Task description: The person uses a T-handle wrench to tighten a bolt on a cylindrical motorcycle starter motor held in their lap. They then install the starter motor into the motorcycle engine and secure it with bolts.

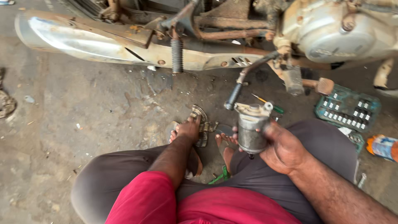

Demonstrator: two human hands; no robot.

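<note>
Presently: cylindrical motor unit upright above lap, clamped in right hand | left hand reaching down to sandal, closure unclear | risk: greasy one-handed grip may slip, dropping unit onto foot or concrete floor

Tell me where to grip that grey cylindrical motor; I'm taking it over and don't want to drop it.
Probably best around the round body of the starter motor, from its left side: it stands upright, the right hand already wraps the right side, and the flanged cap on top would likely stop a grip sliding off.
</note>
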